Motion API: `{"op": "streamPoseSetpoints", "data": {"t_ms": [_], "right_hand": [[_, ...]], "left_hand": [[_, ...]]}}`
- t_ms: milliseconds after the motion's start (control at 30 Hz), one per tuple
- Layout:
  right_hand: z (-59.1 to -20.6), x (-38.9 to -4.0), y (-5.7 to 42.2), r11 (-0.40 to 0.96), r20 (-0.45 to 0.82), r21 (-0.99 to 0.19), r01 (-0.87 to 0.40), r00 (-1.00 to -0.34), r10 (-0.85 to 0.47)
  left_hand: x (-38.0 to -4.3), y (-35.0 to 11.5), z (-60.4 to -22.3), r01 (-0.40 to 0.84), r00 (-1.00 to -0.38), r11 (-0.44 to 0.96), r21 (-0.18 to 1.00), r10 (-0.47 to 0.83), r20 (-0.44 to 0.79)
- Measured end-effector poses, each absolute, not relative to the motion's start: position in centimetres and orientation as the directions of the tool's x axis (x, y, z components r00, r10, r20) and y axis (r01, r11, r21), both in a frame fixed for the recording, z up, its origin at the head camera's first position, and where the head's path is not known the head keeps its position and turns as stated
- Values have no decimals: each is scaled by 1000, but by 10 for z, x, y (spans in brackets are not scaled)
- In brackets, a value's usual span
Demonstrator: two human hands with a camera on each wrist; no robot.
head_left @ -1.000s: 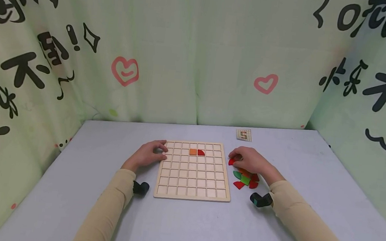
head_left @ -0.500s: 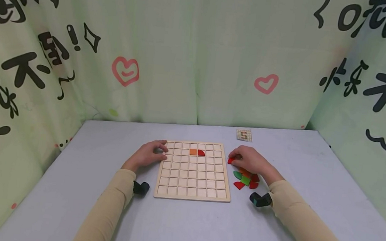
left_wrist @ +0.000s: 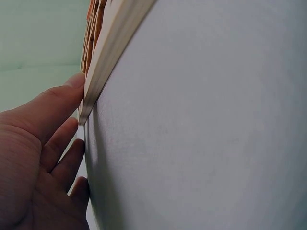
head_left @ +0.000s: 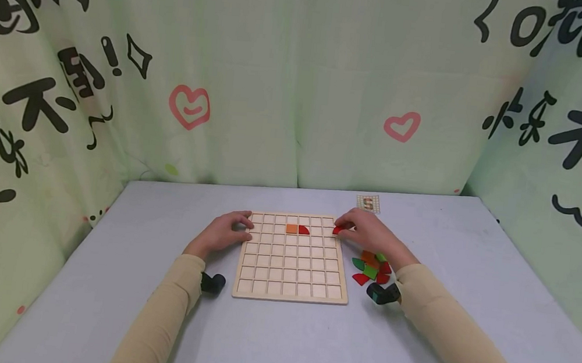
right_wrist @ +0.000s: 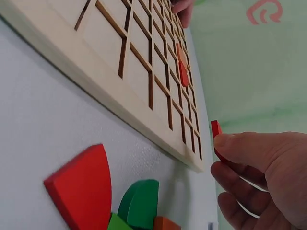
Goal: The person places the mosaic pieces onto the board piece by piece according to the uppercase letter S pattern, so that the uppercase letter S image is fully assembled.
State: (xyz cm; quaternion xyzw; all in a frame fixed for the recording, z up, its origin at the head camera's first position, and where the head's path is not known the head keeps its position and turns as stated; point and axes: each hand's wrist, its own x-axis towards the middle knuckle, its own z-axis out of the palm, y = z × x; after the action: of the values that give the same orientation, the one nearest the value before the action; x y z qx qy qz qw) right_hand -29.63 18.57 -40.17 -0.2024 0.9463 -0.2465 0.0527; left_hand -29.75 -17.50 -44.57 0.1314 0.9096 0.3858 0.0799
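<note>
A pale wooden grid board lies flat on the table. An orange square and a red quarter-round piece sit side by side in cells of its second row. My left hand rests at the board's left edge; in the left wrist view its thumb touches the rim, its fingers loosely extended. Between thumb and fingers, my right hand pinches a red wooden piece over the board's upper right edge. The fingers partly cover this piece, so its full outline is hidden.
To the board's right lies a loose pile of red, green and orange pieces. A small patterned card lies near the table's back edge. Light green curtains with lettering hang behind and at both sides.
My right hand has moved left and slightly away from me, carrying the red piece from beside the pile to the board's right edge. More of the pile shows. The left hand stays put.
</note>
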Motion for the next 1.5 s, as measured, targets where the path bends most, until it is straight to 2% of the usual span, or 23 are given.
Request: {"op": "streamPoseSetpoints", "data": {"t_ms": [267,533,1067,1500], "right_hand": [[-398,-302,161,754,52,-526,-394,-900,-434],[-404,-312,134,699,101,-522,-489,-849,-519],[-416,-325,87,704,54,-485,-518,-822,-567],[-422,-328,75,692,64,-400,-601,-772,-633]], "left_hand": [[-297,-175,-444,175,-953,664,727,301,-46],[-299,-175,-446,193,-951,674,713,306,-32],[-299,-174,-445,177,-953,676,715,298,-47],[-298,-174,-444,164,-954,672,723,294,-57]]}}
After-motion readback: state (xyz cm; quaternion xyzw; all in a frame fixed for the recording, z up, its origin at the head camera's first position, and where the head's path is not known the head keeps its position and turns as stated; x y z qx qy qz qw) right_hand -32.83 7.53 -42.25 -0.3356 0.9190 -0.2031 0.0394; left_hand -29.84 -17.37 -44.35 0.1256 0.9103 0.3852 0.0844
